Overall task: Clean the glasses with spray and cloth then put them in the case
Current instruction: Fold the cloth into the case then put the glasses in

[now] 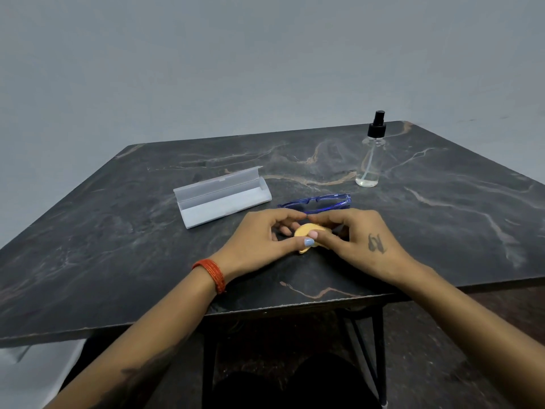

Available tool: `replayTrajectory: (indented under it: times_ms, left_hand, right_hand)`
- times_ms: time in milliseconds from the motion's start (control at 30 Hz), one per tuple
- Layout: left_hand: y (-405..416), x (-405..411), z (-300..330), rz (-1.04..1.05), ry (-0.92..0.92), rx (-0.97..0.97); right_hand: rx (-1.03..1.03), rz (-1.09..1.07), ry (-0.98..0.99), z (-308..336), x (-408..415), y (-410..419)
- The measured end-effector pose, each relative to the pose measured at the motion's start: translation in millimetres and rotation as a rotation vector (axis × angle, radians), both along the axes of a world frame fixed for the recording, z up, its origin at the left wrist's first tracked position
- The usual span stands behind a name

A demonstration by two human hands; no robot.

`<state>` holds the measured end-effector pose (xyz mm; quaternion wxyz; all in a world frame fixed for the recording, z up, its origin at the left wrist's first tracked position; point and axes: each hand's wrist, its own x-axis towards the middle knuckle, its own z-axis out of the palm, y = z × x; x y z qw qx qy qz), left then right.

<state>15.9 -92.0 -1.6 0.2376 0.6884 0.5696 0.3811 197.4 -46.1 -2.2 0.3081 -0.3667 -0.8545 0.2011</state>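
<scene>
1. We are holding a small orange cloth between both hands, just on our side of the blue-framed glasses, which lie on the counter and are not lifted.
2. Our left hand has its fingers curled round the cloth, the thumb with a pale blue nail pinching its near edge; an orange-red bangle stack sits on that wrist.
3. Our right hand pinches the cloth from the other side, thumb and fingertips closed on it. Its fingertips lie close to the near rim of the glasses; we cannot tell whether they touch the frame.
4. We judge the task to be early or in the middle: the cloth is in hand, but we cannot tell whether the lenses are wet or wiped.
5. The clear spray bottle with a black pump stands upright beyond the glasses and to their right, well apart from both hands and holding little liquid.
6. The white glasses case lies open just left of the glasses, its tray holding nothing we can see, so the packing step is left to do.
7. The counter is a dark marbled slab with pale and rust veins, on thin black legs, its near edge behind our wrists.
8. Beyond the glasses the room shows only a plain grey wall.
</scene>
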Motion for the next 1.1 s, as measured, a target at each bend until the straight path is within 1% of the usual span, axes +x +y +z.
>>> replayTrajectory:
  times_ms: [133, 233, 367, 433, 533, 633, 700, 767, 900, 1000, 1100]
  left_hand:
    - [0.0, -1.0, 3.6, 0.003, -0.071, -0.023]
    - [-0.6, -2.3, 6.3, 0.020, -0.222, -0.062]
    - [-3.3, -0.5, 11.0, -0.020, -0.498, -0.162]
    - [-3.5, 0.7, 13.9, -0.039, -0.603, -0.205]
    - [-3.4, 0.5, 15.4, -0.054, -0.685, -0.253]
    - [-2.9, -1.2, 14.7, -0.050, -0.708, -0.293]
    - [-2.8, -1.8, 14.7, -0.040, -0.709, -0.316]
    - [-2.5, -1.6, 14.8, -0.023, -0.700, -0.335]
    - [-1.8, -3.2, 13.4, -0.012, -0.730, -0.382]
    - [-3.5, -3.4, 15.8, -0.073, -0.766, -0.439]
    - [-7.6, -4.3, 19.4, -0.139, -0.671, -0.492]
  right_hand:
    - [-0.048, -0.012, 0.051, 0.2, 0.8, 2.7]
    - [-0.149, -0.018, 0.148, 2.8, 0.4, 3.7]
    - [-0.429, 0.051, 0.358, 8.4, -0.4, 4.1]
    - [-0.541, 0.084, 0.443, 11.3, -1.0, 4.2]
    - [-0.635, 0.086, 0.524, 15.9, -4.3, 4.8]
    - [-0.712, 0.109, 0.620, 19.0, -8.6, 3.4]
    - [-0.710, 0.124, 0.652, 20.1, -9.7, 2.0]
    - [-0.695, 0.137, 0.644, 22.1, -9.2, 0.7]
    - [-0.660, 0.157, 0.532, 23.2, -10.6, -0.8]
    - [-0.578, 0.120, 0.523, 22.6, -12.4, 0.4]
    - [-0.480, 0.108, 0.505, 26.8, -11.1, 1.5]
